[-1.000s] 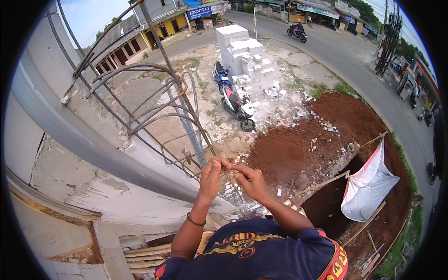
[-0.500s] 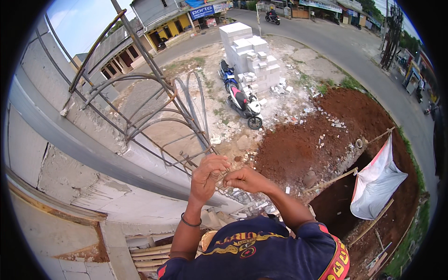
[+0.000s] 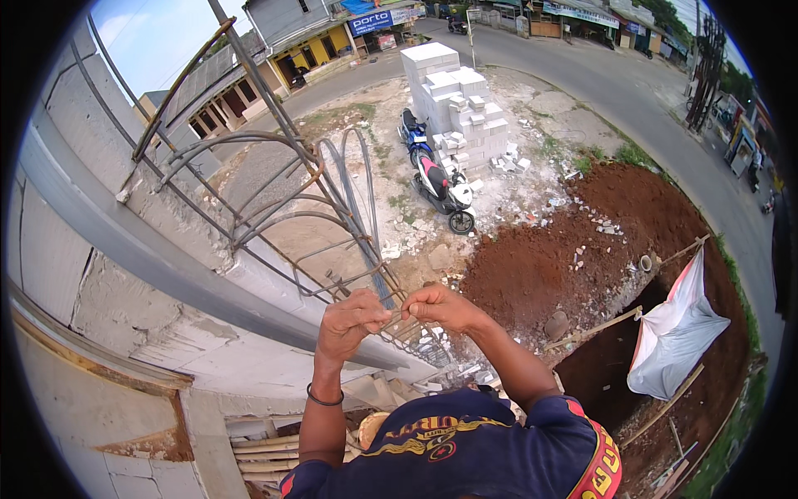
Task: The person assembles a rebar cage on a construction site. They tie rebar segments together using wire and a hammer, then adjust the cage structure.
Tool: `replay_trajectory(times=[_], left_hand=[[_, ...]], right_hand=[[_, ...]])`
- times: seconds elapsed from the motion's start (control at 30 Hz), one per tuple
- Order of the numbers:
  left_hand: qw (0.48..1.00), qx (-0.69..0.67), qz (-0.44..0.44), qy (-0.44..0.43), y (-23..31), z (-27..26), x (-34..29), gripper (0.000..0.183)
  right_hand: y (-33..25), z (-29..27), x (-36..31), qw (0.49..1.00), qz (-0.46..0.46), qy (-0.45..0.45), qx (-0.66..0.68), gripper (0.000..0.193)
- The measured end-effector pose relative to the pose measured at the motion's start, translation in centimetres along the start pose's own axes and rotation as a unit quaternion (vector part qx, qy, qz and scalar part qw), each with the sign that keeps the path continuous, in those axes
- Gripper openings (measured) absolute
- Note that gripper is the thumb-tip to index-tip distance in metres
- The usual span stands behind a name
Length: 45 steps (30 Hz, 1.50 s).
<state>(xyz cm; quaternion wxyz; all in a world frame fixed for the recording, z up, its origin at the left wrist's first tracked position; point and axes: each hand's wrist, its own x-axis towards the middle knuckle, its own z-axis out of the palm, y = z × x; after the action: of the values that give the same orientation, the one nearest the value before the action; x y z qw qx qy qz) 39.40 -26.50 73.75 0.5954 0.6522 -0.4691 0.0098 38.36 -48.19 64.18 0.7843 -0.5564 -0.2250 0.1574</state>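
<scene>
My left hand (image 3: 351,323) is closed in a pinch at the lower end of a rebar cage (image 3: 287,218). Just right of it, my right hand (image 3: 442,307) pinches too, its fingertips close to those of the left. Whatever thin thing lies between the fingers is too small to make out. The cage is made of long steel bars with bent hoops around them. It slants from the upper left down to my hands, beside a wall of pale blocks (image 3: 170,320).
A grey beam-like edge (image 3: 166,258) runs along the wall. Far below stand two motorbikes (image 3: 445,195), a stack of white blocks (image 3: 457,108) and heaped red soil (image 3: 524,262). A pale sheet (image 3: 677,328) hangs over a pit at right. Bamboo poles (image 3: 270,453) lie below left.
My hands have moved slightly apart, the left one to the left and down, the right one to the right and up. The view has shifted a little.
</scene>
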Motion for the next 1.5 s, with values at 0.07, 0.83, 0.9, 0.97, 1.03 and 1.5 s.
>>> replay_trajectory(times=[0.07,0.83,0.9,0.97,1.03,1.5], left_hand=[[0.994,0.081,0.039,-0.061,-0.4,-0.6,-0.3,0.02],[0.886,0.256,-0.199,0.331,-9.5,-9.2,3.9,0.031],[0.856,0.391,-0.098,0.324,-10.3,-10.7,4.6,0.031],[0.849,0.426,-0.086,0.3,-10.6,-11.7,4.8,0.032],[0.865,0.364,-0.197,0.284,-10.6,-12.1,4.8,0.035],[0.913,0.286,-0.029,0.288,-10.1,-8.9,6.6,0.011]], right_hand=[[-0.5,-1.4,0.1,0.995,0.029,-0.007,0.091,0.023],[-11.0,-6.8,16.8,0.75,-0.163,0.231,-0.598,0.02],[-11.1,-6.9,18.3,0.738,-0.153,0.173,-0.635,0.02],[-11.2,-7.2,19.4,0.721,-0.154,0.156,-0.657,0.02],[-11.2,-7.7,20.1,0.711,-0.152,0.136,-0.673,0.02],[-9.8,-7.4,22.6,0.716,-0.094,0.095,-0.685,0.016]])
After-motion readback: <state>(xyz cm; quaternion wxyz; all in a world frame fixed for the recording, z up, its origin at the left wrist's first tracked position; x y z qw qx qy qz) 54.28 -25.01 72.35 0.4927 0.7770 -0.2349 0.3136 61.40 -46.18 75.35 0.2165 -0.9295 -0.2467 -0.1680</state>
